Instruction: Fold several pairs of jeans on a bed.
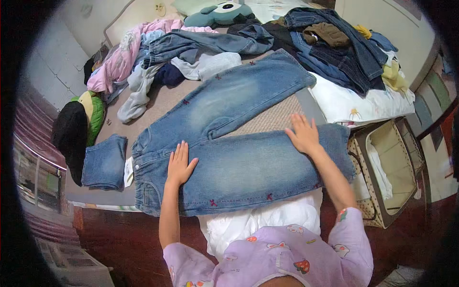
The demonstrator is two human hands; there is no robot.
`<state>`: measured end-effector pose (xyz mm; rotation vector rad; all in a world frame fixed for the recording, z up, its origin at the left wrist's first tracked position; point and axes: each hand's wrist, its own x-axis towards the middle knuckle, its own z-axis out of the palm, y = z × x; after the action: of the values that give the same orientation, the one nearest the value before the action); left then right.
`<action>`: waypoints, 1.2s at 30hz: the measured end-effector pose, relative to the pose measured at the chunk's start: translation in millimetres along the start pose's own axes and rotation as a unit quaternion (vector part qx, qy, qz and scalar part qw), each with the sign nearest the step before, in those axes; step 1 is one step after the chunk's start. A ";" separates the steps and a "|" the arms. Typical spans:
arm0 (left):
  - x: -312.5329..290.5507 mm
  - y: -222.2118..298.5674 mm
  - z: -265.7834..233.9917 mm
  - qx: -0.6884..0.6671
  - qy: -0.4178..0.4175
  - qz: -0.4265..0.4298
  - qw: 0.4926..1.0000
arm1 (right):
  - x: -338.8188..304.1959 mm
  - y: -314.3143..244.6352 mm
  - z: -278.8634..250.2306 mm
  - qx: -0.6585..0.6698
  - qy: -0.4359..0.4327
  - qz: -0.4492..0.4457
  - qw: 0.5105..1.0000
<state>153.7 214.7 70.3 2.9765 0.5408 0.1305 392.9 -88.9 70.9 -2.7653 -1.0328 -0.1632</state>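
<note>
A pair of blue jeans lies spread on the bed, waistband to the left and legs stretching right, parted in a V. Faded patches and small dark red stitched marks show on the legs. My left hand rests flat near the waistband, fingers stretched out. Toward the hem of the near leg, my right hand lies flat with fingers spread, by that leg's upper edge. Neither hand grips the cloth. Left of the waistband sits a folded denim piece, with a white tag between the two.
Heaped clothes cover the far side, and a pile of dark jeans lies on white bedding at right. An open fabric storage box stands at the bed's right. A black item and a green one are far left.
</note>
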 end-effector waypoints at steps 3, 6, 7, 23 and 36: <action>-4.3 -11.9 2.8 0.015 -0.005 -0.032 0.999 | 21.5 -28.4 -11.8 0.007 0.036 -0.005 0.999; -5.3 4.0 -2.6 0.042 0.029 -0.028 0.998 | 66.6 -96.1 -12.3 0.151 0.001 -0.048 0.987; 0.5 12.0 -9.5 0.004 0.065 -0.013 0.998 | 78.0 -104.0 11.7 0.180 -0.055 -0.029 0.982; 31.5 36.9 17.4 -0.126 0.105 0.024 0.986 | 81.8 -175.5 42.1 0.762 -0.356 0.237 0.487; 30.2 24.7 4.6 -0.047 -0.021 -0.036 0.998 | 74.2 -156.8 0.2 0.183 -0.067 0.071 0.978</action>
<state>190.8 202.0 70.8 2.8574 0.6193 0.0840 345.5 74.7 104.1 -2.5226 -0.7951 0.2165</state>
